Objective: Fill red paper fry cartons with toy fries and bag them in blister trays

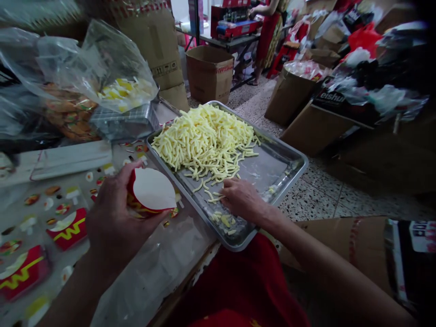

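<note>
My left hand [116,213] is wrapped round a red french fry carton [132,200] with a white inside, its mouth tilted towards me. My right hand [240,197] is down in a metal tray [272,168], fingers curled and pinched at a few pale yellow fry-shaped sticks; the fingertips are partly hidden. A big heap of these fry-shaped sticks [204,136] fills the far left of the tray. Small broken bits [223,220] lie in its near corner. Packed red fry cartons [70,229] with a yellow zigzag lie on the table, left of my left hand.
Small toy-food pieces [63,209] in clear plastic cover the table's left. Behind them stand an open bag of yellow-and-white pieces [124,93] and a bag of brown round pieces [70,111]. Cardboard boxes [209,75] stand on the speckled floor. A person [269,36] is at a red machine [231,22].
</note>
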`<state>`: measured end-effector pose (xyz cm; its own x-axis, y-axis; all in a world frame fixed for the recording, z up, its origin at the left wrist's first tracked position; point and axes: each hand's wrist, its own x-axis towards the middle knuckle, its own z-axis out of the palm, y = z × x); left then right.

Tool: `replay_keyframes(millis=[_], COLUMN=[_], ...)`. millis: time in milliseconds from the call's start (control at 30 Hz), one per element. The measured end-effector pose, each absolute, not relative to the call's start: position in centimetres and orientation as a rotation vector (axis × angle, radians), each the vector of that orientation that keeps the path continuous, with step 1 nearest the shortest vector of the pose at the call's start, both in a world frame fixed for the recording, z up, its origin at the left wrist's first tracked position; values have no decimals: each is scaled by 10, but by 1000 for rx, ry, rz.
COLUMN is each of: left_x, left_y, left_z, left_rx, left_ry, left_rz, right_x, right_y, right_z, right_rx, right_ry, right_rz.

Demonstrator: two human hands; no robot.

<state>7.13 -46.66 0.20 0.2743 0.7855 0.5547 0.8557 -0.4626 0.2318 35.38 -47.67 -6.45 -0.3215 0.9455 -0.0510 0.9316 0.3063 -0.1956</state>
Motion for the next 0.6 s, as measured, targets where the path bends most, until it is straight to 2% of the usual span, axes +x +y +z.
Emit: replay_keyframes(millis=[367, 600], left_x=[45, 30], left_y=[-465, -462], left_z=[-23, -24], left_rx=[-2526, -2465], left_ry=[-1490, -1578], left_rz=[-898, -920], right_x=[339, 307], right_y=[-480, -474], right_z=[-60, -72], right_rx=[-2070, -2040], right_ry=[-1987, -2268], right_rz=[391, 147])
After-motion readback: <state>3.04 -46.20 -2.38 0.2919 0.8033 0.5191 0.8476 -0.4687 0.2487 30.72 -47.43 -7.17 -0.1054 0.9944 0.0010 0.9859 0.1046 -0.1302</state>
